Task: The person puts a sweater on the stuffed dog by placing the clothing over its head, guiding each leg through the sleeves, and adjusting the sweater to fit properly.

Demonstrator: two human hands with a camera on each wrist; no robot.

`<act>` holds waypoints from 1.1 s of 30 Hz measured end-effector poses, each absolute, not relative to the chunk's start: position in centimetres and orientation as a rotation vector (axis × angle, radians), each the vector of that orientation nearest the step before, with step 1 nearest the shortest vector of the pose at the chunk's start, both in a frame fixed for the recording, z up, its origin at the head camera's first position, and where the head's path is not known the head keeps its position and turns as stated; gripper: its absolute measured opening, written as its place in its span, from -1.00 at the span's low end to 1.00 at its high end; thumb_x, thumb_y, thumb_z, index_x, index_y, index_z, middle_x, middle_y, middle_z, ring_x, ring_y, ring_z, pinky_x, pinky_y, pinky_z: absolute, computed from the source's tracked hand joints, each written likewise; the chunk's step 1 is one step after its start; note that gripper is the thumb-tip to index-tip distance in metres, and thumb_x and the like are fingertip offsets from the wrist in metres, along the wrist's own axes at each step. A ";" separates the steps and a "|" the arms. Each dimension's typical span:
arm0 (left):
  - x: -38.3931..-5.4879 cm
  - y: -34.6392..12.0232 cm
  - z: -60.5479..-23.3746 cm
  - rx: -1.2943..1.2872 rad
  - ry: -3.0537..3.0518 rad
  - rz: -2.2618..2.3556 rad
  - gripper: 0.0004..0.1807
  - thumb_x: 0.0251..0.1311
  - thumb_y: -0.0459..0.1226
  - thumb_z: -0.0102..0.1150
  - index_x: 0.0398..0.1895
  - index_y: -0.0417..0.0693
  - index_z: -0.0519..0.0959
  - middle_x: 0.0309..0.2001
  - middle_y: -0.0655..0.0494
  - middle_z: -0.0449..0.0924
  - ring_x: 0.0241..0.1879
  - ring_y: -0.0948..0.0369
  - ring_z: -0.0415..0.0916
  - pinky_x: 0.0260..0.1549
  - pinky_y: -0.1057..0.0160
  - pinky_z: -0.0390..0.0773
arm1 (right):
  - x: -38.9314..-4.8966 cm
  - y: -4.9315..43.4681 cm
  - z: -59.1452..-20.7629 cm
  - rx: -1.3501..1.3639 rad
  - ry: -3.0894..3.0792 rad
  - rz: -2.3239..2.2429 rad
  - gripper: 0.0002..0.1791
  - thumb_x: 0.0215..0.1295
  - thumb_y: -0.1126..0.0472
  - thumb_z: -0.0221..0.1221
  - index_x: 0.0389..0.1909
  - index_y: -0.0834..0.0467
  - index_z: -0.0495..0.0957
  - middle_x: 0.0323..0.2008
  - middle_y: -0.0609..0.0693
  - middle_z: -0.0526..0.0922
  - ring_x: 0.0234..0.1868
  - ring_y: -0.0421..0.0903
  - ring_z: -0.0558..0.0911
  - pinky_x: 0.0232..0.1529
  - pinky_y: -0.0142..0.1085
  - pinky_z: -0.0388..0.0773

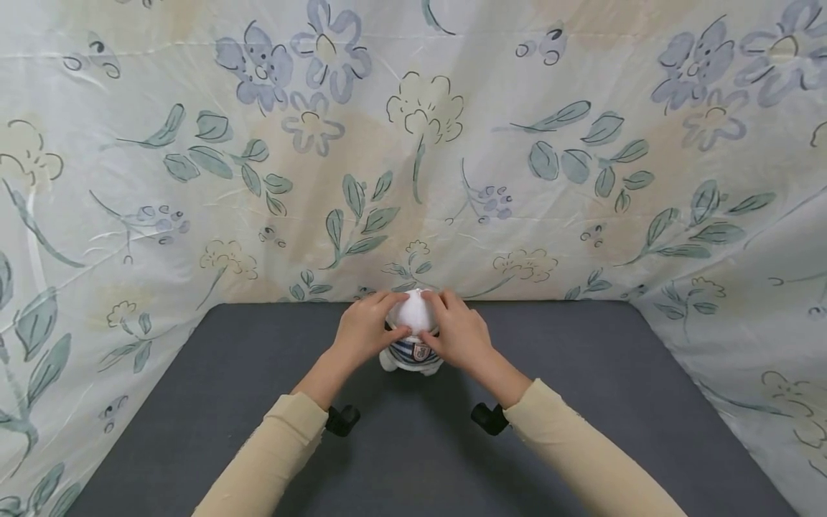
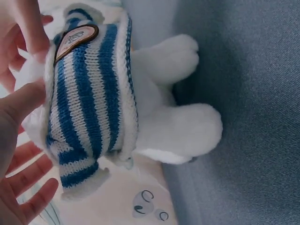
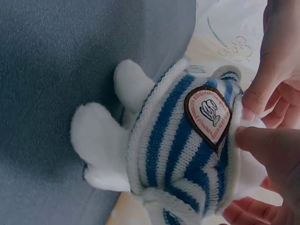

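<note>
A white plush toy [image 1: 413, 314] stands at the far side of the table, dressed in a blue-and-white striped knitted sweater [image 2: 89, 89]. A heart-shaped badge [image 3: 209, 115] is on the sweater's front. My left hand [image 1: 363, 327] holds the sweater at its neck opening, thumb on the collar edge and other fingers spread toward the back. From the other side my right hand [image 1: 464, 330] grips the same collar, its thumb close to the left one. White legs [image 2: 183, 133] stick out below the hem. Both wrist views leave much of the head hidden behind the hands.
The grey tabletop [image 1: 258, 424] stretches around the toy. A floral cloth [image 1: 413, 215] hangs right behind it and along both sides. Black wrist camera mounts [image 1: 489, 418] show under the cream sleeves [image 1: 581, 445].
</note>
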State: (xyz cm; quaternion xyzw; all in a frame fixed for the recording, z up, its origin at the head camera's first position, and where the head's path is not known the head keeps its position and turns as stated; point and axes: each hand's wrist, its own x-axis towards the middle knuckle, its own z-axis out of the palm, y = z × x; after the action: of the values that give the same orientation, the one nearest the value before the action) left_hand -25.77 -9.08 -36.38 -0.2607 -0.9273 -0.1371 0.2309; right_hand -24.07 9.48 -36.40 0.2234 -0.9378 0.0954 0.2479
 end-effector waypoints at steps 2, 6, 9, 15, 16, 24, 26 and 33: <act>-25.8 -9.1 -36.4 -0.712 -2.564 -0.382 -0.36 -0.10 0.01 0.38 0.11 0.08 0.49 -0.04 0.05 0.56 -0.26 0.07 0.57 -0.33 0.13 0.56 | -24.0 9.4 -36.5 0.578 -2.586 0.288 -0.29 -0.01 -0.02 0.35 0.14 0.20 0.37 -0.11 0.14 0.49 -0.26 0.01 0.55 -0.47 -0.17 0.55; -25.7 -9.2 -36.4 -0.697 -2.611 -0.422 -0.33 -0.10 0.00 0.39 0.15 0.06 0.46 -0.02 0.01 0.56 -0.26 0.03 0.58 -0.35 0.09 0.55 | -24.1 9.3 -36.7 0.495 -2.664 0.353 -0.28 0.00 -0.03 0.34 0.12 0.28 0.36 -0.03 0.18 0.49 -0.11 0.06 0.55 -0.27 -0.10 0.56; -25.7 -9.2 -36.5 -0.673 -2.653 -0.457 -0.30 -0.10 0.00 0.38 0.18 0.06 0.43 0.00 0.01 0.55 -0.25 0.02 0.58 -0.36 0.08 0.55 | -24.2 9.3 -36.9 0.467 -2.681 0.392 -0.28 -0.01 -0.05 0.34 0.11 0.28 0.39 -0.03 0.18 0.50 -0.09 0.07 0.55 -0.23 -0.11 0.55; -25.9 -9.1 -36.7 -0.622 -2.737 -0.528 -0.29 -0.06 -0.01 0.36 0.22 0.07 0.38 0.07 0.00 0.52 -0.13 0.04 0.56 -0.30 0.06 0.55 | -24.4 9.3 -37.8 0.414 -2.632 0.439 -0.30 0.01 -0.11 0.31 0.12 0.19 0.43 -0.05 0.12 0.56 -0.19 0.02 0.60 -0.32 -0.14 0.56; -26.0 -9.0 -36.7 -0.614 -2.748 -0.540 -0.29 -0.05 -0.01 0.35 0.23 0.07 0.38 0.08 0.00 0.51 -0.12 0.04 0.56 -0.29 0.06 0.55 | -24.5 9.3 -38.0 0.404 -2.622 0.429 -0.30 0.01 -0.13 0.31 0.12 0.18 0.43 -0.06 0.11 0.56 -0.22 0.01 0.61 -0.35 -0.14 0.56; -26.2 -8.7 -37.0 -0.587 -2.759 -0.602 -0.27 -0.05 -0.01 0.35 0.24 0.05 0.37 0.06 -0.01 0.53 -0.18 0.05 0.58 -0.31 0.07 0.56 | -24.8 9.3 -38.9 0.400 -2.525 0.384 -0.37 0.09 -0.13 0.25 0.09 0.18 0.41 -0.19 0.16 0.61 -0.52 0.03 0.61 -0.61 -0.13 0.51; -26.3 -8.7 -37.2 -0.573 -2.762 -0.635 -0.27 -0.05 -0.01 0.35 0.24 0.05 0.36 0.03 -0.01 0.55 -0.19 0.06 0.59 -0.31 0.07 0.55 | -24.8 9.3 -39.1 0.407 -2.517 0.398 -0.38 0.12 -0.12 0.23 0.09 0.18 0.40 -0.25 0.18 0.61 -0.54 0.04 0.61 -0.61 -0.12 0.50; -26.4 -8.8 -37.9 -0.528 -2.748 -0.759 -0.28 -0.07 -0.01 0.35 0.22 0.06 0.38 -0.15 0.02 0.62 -0.33 0.16 0.58 -0.37 0.11 0.54 | -25.0 9.2 -39.7 0.434 -2.543 0.598 -0.36 0.14 -0.06 0.23 0.17 0.16 0.32 -0.23 0.19 0.57 -0.36 0.08 0.60 -0.44 -0.07 0.54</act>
State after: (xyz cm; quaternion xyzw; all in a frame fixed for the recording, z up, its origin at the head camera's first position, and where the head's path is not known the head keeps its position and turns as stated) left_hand -26.37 -8.75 -37.87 -0.1808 -0.9409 -0.2598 0.1208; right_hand -24.95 9.21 -39.71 0.1590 -0.9312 0.2189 0.2444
